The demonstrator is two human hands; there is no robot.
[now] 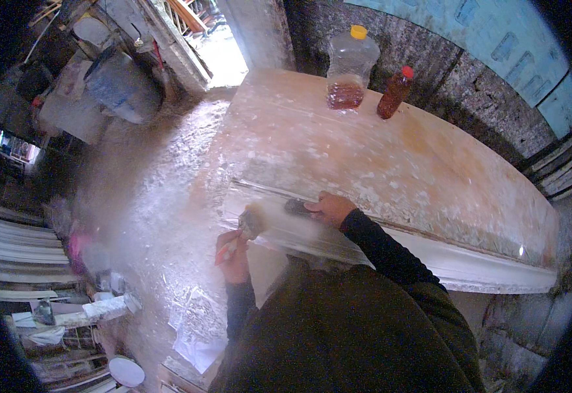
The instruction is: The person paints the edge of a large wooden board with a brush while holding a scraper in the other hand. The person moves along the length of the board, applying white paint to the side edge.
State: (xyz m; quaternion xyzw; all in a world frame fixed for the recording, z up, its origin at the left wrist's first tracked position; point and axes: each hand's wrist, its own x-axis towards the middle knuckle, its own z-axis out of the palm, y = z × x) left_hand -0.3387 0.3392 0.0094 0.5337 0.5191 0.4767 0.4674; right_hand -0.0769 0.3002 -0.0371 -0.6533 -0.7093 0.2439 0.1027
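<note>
Near the left end of a long white moulding [391, 237], my left hand [233, 257] is closed round a brush [252, 221] with a reddish handle and pale, worn bristles. The bristle end is over the moulding's end; I cannot tell whether it touches. My right hand [334, 209] is closed on a small dark block [296, 207] held low over the moulding. The block's exact kind does not show. A whitish blur lies over the surface between the two hands. The moulding runs along the near edge of a large, pinkish, powder-stained table [305, 134].
At the table's far edge stand a clear jug [350, 72] with a yellow cap and a small red-capped bottle [396, 93], both holding reddish liquid. White dust and scraps cover the floor [168, 216]. Long white strips [24, 242] are stacked at left, below a bluish barrel [124, 85].
</note>
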